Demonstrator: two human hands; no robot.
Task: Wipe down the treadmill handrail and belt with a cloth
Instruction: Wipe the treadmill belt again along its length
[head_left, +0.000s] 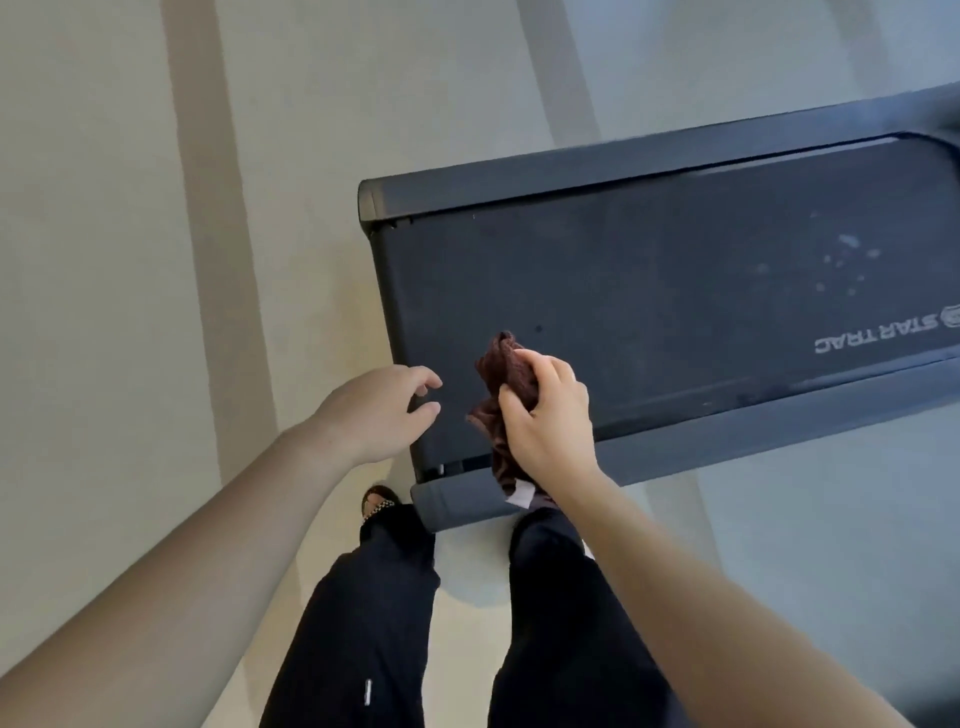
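Observation:
The treadmill's dark belt (649, 291) fills the right half of the view, its rear end toward me. Pale smudges mark the belt at the far right. My right hand (548, 415) grips a bunched dark brown cloth (506, 371) over the belt's near rear corner; the cloth's tail with a white tag hangs down past the near side rail (779, 436). My left hand (371, 410) hovers beside the belt's rear edge, fingers loosely curled, holding nothing. No handrail is in view.
The far side rail (571, 171) runs along the belt's upper edge. Pale floor with a tan stripe (208, 234) lies to the left. My legs in black trousers (374, 613) stand at the treadmill's rear corner, one sandalled foot (379, 501) showing.

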